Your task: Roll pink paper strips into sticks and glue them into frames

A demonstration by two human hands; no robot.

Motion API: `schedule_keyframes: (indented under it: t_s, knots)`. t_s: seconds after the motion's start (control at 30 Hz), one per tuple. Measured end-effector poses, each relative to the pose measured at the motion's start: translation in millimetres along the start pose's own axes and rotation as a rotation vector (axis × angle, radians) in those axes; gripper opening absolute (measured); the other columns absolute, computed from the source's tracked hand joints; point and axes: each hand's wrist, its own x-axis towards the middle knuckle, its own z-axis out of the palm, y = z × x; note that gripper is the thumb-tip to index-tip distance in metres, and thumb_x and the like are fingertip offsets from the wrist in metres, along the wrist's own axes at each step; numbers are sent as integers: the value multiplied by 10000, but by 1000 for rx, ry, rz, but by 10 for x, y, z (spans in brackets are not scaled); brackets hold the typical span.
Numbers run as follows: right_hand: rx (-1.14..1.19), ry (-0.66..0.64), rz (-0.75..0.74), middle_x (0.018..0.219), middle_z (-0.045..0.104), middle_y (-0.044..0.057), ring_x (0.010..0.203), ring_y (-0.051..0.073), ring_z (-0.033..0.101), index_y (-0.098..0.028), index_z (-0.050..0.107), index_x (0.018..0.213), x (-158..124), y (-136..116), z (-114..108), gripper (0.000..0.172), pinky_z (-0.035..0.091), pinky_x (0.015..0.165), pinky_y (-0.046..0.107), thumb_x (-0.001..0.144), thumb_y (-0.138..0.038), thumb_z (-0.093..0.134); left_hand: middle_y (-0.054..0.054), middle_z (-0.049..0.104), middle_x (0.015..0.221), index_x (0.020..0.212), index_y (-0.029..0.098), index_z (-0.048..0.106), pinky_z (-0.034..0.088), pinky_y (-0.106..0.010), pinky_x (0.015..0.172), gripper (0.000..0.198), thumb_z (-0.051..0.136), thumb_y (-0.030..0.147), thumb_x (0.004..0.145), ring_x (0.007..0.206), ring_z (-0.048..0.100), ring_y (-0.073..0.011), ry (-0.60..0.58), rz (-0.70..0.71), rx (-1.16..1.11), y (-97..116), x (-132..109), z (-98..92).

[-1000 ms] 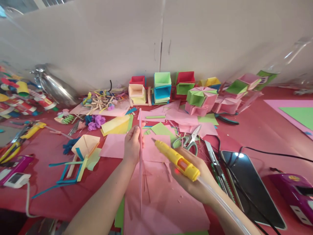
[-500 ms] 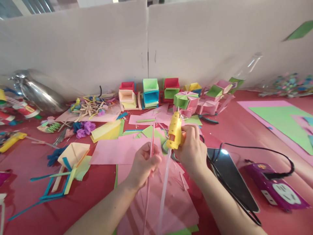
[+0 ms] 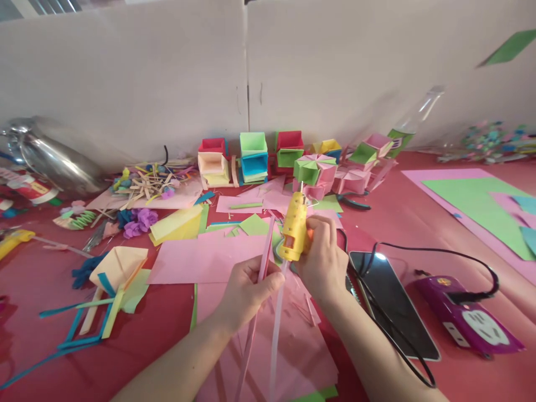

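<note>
My left hand (image 3: pixel 251 287) pinches a long, narrow pink paper strip (image 3: pixel 267 243) between thumb and fingers. One end of the strip rises above the hand and the other hangs down toward the bottom edge. To its right, my right hand (image 3: pixel 324 259) is wrapped round a yellow hot glue gun (image 3: pixel 294 226), nozzle pointing up and away. A long translucent glue stick (image 3: pixel 276 335) trails out of the gun's back end. Nozzle and strip are apart. Beneath both hands lie pink paper sheets (image 3: pixel 293 363) with thin paper scraps on them.
Folded paper boxes (image 3: pixel 253 151) stand along the white panel. A metal jug (image 3: pixel 62 159) and a stick pile (image 3: pixel 151 187) are at left, a blue paper frame (image 3: pixel 75 329) in front. Right are a phone (image 3: pixel 393 307), a purple power strip (image 3: pixel 469 318) with black cable, and a glass bottle (image 3: pixel 421 114).
The pink strip has turned so its wider face shows and it leans more to the right. My left hand has come slightly closer to the glue gun. The view has shifted a little.
</note>
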Motion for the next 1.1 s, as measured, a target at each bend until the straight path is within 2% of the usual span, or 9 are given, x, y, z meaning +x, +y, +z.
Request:
schedule_keyframes:
  t_s: [0.17, 0.57, 1.1]
  knots:
    - [1, 90, -39, 1023, 546, 72, 642, 161, 544, -204, 395, 981, -26, -4, -29, 316, 281, 429, 231, 694, -149, 515, 84, 351, 465, 620, 164, 495, 226, -163, 344, 186, 604, 278, 719, 348, 298, -24, -21, -3, -44, 22, -18, 10]
    - [-3, 138, -80, 1008, 564, 66, 605, 146, 535, -199, 403, 991, -62, 5, -32, 365, 311, 427, 227, 645, -111, 479, 87, 338, 455, 599, 164, 479, 212, -159, 333, 194, 613, 270, 691, 340, 283, -21, -17, -26, -75, 30, -23, 38]
    - [-18, 87, -93, 1004, 583, 60, 599, 133, 548, -190, 411, 980, -77, 4, -20, 343, 274, 411, 217, 649, -149, 495, 94, 349, 411, 591, 164, 480, 215, -157, 325, 188, 616, 259, 679, 325, 277, -22, -17, -21, -95, 18, -14, 21]
